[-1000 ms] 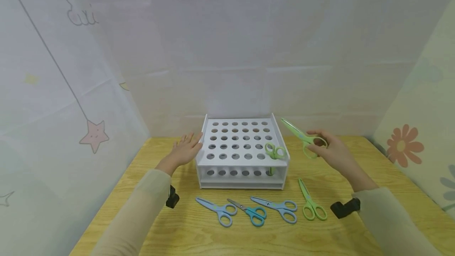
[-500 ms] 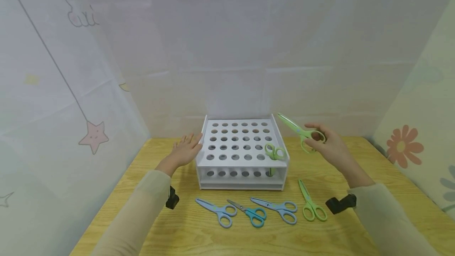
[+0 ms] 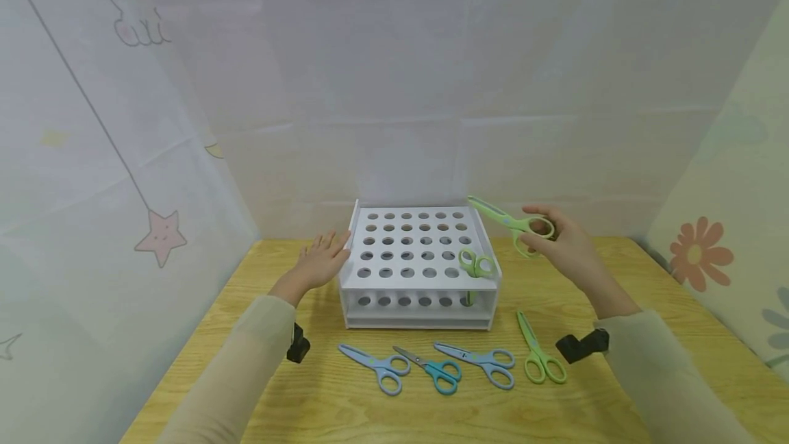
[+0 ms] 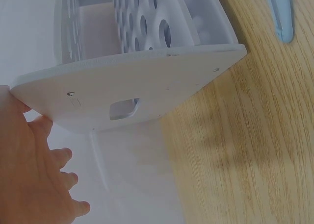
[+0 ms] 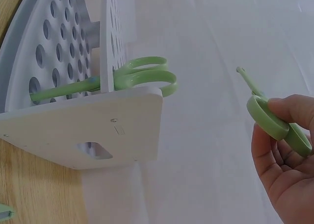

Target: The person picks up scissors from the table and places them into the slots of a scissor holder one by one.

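While the right hand (image 3: 568,249) pinches a handle loop of light-green plastic scissors (image 3: 515,223) aloft, apparently leaving the blades free, the left hand (image 3: 320,262), fingers spread, is at the left side of the white two-tier perforated rack (image 3: 419,288), presumably bracing it. Matching green scissors (image 3: 473,269) stand in its near-right hole, loops up. Two light-blue plastic pairs (image 3: 375,362), a teal-handled pair (image 3: 434,366) and another green pair (image 3: 536,350) lie on the wood-grain counter (image 3: 345,418). Left-hand contact is partly hidden.
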{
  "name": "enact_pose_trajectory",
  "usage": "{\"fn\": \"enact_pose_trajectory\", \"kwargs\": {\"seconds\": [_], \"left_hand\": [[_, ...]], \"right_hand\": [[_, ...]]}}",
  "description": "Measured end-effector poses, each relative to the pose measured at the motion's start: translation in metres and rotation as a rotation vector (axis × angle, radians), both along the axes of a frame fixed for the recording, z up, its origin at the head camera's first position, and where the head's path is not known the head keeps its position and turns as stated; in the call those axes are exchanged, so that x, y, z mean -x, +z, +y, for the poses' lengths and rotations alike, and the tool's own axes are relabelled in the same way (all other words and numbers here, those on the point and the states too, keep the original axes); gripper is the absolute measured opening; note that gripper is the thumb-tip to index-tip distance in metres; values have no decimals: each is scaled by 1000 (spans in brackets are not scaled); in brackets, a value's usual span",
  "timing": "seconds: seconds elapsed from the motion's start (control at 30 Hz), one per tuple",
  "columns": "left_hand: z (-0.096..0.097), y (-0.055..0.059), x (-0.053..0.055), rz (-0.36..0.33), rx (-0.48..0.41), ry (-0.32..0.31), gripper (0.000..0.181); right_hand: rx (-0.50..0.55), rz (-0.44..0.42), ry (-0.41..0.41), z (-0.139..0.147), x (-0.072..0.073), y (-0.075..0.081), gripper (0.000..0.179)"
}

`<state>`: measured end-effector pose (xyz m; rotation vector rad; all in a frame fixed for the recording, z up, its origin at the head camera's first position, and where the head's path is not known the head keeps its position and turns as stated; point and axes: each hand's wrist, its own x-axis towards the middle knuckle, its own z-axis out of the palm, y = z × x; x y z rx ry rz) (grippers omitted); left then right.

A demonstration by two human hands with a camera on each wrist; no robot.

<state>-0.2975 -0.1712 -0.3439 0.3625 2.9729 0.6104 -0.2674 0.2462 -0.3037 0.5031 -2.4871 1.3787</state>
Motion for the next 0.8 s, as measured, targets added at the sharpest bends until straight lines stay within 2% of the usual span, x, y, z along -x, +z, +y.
{"fn": "enact_pose_trajectory", "kwargs": {"seconds": [0.63,0.8], "left_hand": [[0,1,-1,-1,-10,2,55],[0,1,-1,-4,-14,5,55]], "right_hand": [[51,49,40,-13,1,8,50],[28,58,19,-16,1,10,49]]}}
